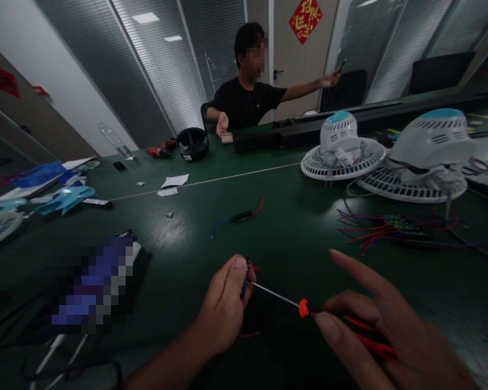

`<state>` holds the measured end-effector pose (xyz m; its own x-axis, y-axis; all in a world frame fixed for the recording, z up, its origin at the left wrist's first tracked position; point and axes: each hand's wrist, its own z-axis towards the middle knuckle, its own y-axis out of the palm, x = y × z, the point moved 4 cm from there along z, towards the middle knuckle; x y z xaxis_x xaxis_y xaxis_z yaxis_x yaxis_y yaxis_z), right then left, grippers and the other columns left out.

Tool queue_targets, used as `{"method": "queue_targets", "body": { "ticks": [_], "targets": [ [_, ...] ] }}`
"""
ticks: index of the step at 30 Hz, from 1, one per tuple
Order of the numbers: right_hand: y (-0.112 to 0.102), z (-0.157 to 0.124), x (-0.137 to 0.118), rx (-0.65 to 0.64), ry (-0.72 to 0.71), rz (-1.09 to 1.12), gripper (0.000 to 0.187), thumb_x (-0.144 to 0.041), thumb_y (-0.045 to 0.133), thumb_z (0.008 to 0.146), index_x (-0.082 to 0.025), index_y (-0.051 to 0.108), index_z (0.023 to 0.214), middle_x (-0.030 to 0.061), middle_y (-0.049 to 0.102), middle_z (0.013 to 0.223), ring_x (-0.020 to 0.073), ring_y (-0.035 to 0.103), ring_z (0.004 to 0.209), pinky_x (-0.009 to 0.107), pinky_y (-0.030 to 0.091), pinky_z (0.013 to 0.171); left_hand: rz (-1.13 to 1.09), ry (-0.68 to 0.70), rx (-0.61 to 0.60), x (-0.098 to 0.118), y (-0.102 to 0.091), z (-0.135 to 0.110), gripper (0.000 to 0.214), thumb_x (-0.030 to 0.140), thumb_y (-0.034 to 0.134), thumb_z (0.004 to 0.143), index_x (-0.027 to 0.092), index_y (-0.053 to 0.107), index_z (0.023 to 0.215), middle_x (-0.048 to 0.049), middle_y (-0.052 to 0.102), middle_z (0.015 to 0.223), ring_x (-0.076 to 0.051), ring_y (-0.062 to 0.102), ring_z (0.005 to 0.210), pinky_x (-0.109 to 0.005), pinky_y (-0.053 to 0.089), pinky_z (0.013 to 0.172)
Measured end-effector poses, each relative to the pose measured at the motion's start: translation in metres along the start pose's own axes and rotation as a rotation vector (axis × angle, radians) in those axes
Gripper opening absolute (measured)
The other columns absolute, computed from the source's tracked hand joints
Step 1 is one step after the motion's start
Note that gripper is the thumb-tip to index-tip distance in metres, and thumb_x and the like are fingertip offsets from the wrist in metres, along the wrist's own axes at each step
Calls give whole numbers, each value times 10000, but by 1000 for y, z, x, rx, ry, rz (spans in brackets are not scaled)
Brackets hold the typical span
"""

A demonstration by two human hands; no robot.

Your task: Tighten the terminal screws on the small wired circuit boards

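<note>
A small wired component, largely hidden by the fingers, is pinched in the left hand. At the left hand's three o'clock, a red-and-black screwdriver is gripped between thumb and fingers by the right hand, its index finger extended; the tip is directed at the component, contact being indeterminable. At the left hand's twelve o'clock, a slim circuit module is laid on the green table. Wired circuit boards are placed at the right hand's twelve o'clock.
</note>
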<state>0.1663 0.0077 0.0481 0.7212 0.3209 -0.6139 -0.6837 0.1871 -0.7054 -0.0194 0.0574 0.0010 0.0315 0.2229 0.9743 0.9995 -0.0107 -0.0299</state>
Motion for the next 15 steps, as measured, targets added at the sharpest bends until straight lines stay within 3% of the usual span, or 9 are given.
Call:
{"method": "queue_targets", "body": {
  "ticks": [3, 8, 15],
  "targets": [
    [1, 0, 1, -16, 30, -28, 404, -331, 320, 909, -225, 349, 1298, -63, 657, 561, 103, 603, 391, 183, 435, 335, -13, 0, -5, 1, 1, 0, 363, 474, 405, 836, 176, 524, 666, 25, 441, 628, -98, 381, 533, -178, 325, 463],
    [3, 0, 2, -25, -6, 4, 393, -275, 367, 896, -163, 379, 1273, -53, 616, 494, 111, 571, 350, 189, 414, 315, -13, -8, -4, 3, 0, 0, 360, 475, 416, 829, 175, 530, 668, 21, 453, 644, -101, 396, 552, -179, 342, 478],
    [3, 1, 1, -9, -37, 8, 434, -271, 406, 874, -165, 332, 1288, -42, 669, 602, 100, 613, 438, 167, 452, 378, -24, -17, -7, 1, 0, -1, 352, 467, 412, 836, 181, 525, 665, 29, 453, 641, -98, 399, 556, -174, 347, 488]
  ]
}}
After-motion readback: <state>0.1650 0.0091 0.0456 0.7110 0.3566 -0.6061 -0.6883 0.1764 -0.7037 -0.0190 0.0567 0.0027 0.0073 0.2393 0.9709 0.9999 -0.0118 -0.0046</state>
